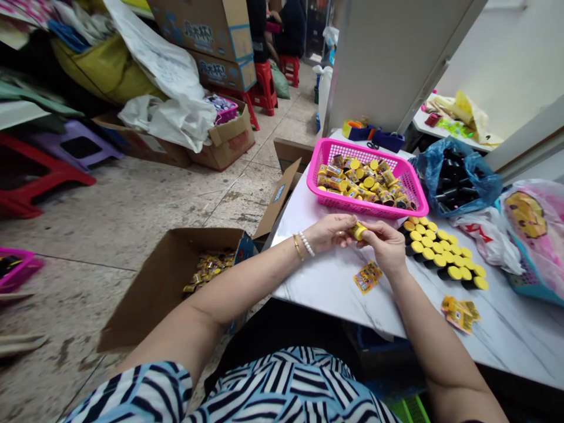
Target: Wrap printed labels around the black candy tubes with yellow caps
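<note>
My left hand [331, 231] and my right hand [386, 244] meet over the white marble table [335, 282]. Both pinch one small yellow-capped tube [358, 230] between their fingertips. The left wrist wears a gold bangle and a pearl bracelet. Just below my right hand lies a small stack of yellow labels [368, 277]. A cluster of black tubes with yellow caps [445, 252] lies to the right of my hands. Behind them stands a pink basket [324, 154] filled with several labelled tubes.
A blue bag of black tubes [458, 176] and a pink printed bag [535, 229] sit at the right. More labels [460, 313] lie near the front edge. An open cardboard box [167, 282] with yellow packets stands on the floor at left. Red stools and boxes stand farther back.
</note>
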{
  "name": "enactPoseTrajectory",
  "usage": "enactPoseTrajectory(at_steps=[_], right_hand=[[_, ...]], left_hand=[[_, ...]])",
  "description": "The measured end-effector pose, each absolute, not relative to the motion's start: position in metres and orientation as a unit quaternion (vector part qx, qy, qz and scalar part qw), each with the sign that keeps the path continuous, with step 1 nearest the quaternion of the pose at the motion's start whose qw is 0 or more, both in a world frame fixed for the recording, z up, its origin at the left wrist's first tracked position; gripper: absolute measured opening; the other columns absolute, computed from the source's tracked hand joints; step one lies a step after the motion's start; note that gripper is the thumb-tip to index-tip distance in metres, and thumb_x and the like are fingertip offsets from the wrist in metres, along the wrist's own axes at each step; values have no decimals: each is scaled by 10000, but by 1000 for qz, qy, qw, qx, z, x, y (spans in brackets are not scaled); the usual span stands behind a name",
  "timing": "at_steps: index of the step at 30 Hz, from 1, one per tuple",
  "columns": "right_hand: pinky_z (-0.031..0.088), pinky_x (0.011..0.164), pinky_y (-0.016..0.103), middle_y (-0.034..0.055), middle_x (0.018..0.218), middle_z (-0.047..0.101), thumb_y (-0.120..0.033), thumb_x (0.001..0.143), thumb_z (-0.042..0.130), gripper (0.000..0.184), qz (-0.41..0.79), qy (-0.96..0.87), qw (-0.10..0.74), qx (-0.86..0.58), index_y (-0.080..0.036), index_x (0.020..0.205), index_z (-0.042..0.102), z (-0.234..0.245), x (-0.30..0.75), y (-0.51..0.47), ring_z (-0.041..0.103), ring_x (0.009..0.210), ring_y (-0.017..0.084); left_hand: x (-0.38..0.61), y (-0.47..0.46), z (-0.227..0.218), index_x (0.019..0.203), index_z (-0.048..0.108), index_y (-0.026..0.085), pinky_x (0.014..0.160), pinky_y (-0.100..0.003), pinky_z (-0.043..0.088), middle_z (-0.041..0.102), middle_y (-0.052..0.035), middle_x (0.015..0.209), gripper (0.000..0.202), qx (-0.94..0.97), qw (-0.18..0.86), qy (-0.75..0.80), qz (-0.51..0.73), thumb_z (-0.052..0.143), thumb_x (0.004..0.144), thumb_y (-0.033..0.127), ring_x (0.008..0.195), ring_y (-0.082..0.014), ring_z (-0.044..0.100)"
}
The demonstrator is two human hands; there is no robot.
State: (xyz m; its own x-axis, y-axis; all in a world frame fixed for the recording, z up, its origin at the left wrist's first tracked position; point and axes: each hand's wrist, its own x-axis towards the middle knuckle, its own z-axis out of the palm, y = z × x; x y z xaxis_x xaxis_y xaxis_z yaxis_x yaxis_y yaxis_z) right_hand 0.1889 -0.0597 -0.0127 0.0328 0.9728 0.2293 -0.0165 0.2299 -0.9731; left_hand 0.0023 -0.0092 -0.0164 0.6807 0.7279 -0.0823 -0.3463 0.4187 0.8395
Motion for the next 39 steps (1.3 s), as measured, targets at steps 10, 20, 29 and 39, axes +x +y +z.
enactPoseTrajectory(at_steps=[10,20,29,39], right_hand=[[684,590,328,-4,924,656,-342,782,893,199,384,-584,593,-400,-231,914,793,-11,189,-60,721,648,140],[665,687,300,45,1120,702,-392,822,859,503,336,-652,511,-447,-274,1272,666,-18,191,-58,730,783,147],[648,661,294,51,1026,689,-276,897,746,200,118,-715,498,-475,-239,1092,725,-9,174,-66,693,780,152],[604,944,384,74,1023,697,-255,953,645,115,-28,-774,451,-443,-204,1049,683,26,179,-25,675,1014,214]], left_hand=[[7,-8,-26,976,744,88,422,-116,376,689,-33,708,431,361,827,270,336,854,840,481,512,-43,581],[9,-9,-24,867,707,101,345,-148,276,629,-4,584,411,358,822,314,313,786,901,503,386,-35,474],[6,-9,-27,935,684,125,403,-200,445,703,-22,696,597,449,676,369,453,939,653,585,480,-111,614],[6,-4,-22,945,732,152,437,-216,435,733,-42,842,528,442,617,369,536,864,712,607,548,-108,597]])
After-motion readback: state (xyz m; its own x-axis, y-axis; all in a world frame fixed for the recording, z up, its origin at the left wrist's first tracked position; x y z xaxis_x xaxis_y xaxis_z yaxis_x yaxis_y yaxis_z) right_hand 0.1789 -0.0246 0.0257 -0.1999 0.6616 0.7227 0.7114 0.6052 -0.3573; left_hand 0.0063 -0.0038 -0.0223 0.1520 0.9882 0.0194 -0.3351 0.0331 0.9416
